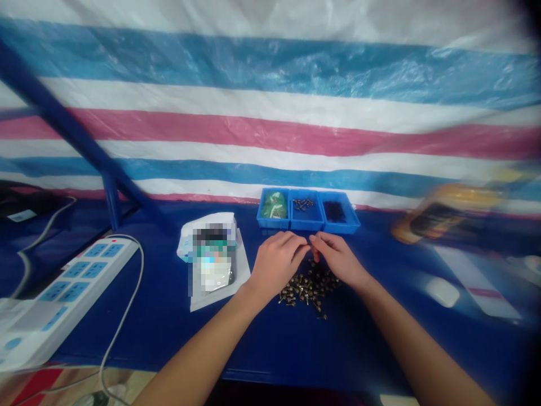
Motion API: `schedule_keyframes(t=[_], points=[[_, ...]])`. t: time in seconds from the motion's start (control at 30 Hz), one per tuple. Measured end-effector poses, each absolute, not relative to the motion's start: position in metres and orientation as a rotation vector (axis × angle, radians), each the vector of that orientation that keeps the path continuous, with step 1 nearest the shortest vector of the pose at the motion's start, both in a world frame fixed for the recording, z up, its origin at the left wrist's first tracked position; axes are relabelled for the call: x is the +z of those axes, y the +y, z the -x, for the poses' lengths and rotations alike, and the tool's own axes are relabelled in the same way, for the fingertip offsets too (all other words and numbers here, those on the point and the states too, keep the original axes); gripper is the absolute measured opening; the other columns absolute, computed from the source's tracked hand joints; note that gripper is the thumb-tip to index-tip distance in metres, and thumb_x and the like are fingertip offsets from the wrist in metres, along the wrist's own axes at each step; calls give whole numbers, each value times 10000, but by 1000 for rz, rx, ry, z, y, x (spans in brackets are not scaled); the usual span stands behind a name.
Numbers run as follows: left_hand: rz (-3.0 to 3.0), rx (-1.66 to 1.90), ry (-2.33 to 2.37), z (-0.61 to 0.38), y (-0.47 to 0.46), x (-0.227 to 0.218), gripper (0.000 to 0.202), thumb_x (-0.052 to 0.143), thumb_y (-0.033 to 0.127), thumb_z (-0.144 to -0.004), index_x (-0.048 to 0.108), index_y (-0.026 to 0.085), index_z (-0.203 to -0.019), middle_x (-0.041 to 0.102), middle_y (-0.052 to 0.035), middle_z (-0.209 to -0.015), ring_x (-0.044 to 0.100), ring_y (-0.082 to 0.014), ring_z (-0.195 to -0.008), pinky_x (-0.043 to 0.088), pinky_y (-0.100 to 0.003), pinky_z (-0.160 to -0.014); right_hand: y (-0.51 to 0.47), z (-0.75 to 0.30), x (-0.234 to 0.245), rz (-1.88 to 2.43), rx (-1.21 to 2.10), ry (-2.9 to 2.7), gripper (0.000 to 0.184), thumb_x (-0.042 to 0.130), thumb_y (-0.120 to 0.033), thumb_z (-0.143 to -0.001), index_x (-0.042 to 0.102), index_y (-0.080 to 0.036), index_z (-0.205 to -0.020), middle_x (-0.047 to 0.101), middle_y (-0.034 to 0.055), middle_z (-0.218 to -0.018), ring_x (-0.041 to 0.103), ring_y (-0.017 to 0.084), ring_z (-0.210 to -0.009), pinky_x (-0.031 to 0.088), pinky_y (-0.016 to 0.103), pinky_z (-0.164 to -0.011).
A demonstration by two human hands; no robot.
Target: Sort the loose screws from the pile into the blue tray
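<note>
My left hand (276, 265) and my right hand (336, 259) hover close together above a loose pile of small brass-coloured screws or pins with dark heads (309, 288). Their fingertips meet just in front of the blue bins, and whatever they may pinch is hidden or too small to tell. Three blue plastic bins stand side by side behind the hands: one holds green-and-white parts (274, 205), the middle one small metal screws (303, 204), and the right one fine black bits (333, 212).
A pixelated packet on white paper (212, 260) lies left of my left hand. Further left are a white power strip (71, 287) and its cable. A blurred orange object (448, 213) and a white computer mouse (442, 292) sit on the right. A striped plastic sheet (270, 121) hangs behind the blue table (139, 332).
</note>
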State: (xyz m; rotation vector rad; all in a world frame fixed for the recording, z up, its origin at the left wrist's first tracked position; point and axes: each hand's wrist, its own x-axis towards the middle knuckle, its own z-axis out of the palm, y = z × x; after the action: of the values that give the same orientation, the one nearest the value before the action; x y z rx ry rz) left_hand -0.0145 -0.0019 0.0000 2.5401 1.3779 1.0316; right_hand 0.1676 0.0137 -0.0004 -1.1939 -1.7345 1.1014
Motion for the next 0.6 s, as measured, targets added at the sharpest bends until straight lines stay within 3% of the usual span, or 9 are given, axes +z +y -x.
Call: schedule_keyframes(t=[0.17, 0.27, 0.33, 0.43, 0.6], points=[[-2527, 1084, 1517, 14, -7, 11, 272, 502, 411, -974, 666, 232, -1096, 718, -48, -1025, 585, -234, -1012, 380, -418, -878, 23, -175, -8, 1232, 1004, -1491, 471, 523, -508, -924, 514, -197, -571, 533, -3, -551, 502, 143, -567, 417, 285, -632], [-2505, 1022, 1619, 13, -7, 11, 291, 505, 439, -963, 681, 236, -1075, 716, -49, -1049, 559, -256, -1050, 366, -432, -877, 32, -184, -14, 1232, 931, -1224, 444, 568, -550, -881, 510, -201, -613, 530, -2, -558, 482, 132, -508, 413, 278, -548], [-2490, 973, 1657, 12, -6, 8, 295, 504, 450, -958, 692, 238, -1041, 715, -49, -1042, 552, -266, -1037, 369, -433, -859, 38, -189, -17, 1298, 883, -1104, 393, 628, -587, -825, 582, -198, -791, 570, -7, -598, 449, 116, -448, 365, 260, -457], [-2456, 919, 1765, 10, -6, 5, 295, 509, 457, -945, 699, 239, -1007, 713, -63, -1009, 542, -290, -1011, 363, -461, -864, 42, -196, -18, 1464, 813, -1068, 568, 713, -616, -734, 586, -198, -1096, 582, -28, -570, 425, 117, -412, 298, 237, -398], [-2433, 790, 2114, 17, -7, 10, 374, 516, 504, -910, 674, 218, -1092, 655, -130, -1033, 502, -364, -1037, 313, -571, -932, 37, -197, -15, 1536, 660, -1441, 393, 600, -573, -855, 664, -193, -935, 552, -16, -556, 497, 145, -503, 364, 260, -484]])
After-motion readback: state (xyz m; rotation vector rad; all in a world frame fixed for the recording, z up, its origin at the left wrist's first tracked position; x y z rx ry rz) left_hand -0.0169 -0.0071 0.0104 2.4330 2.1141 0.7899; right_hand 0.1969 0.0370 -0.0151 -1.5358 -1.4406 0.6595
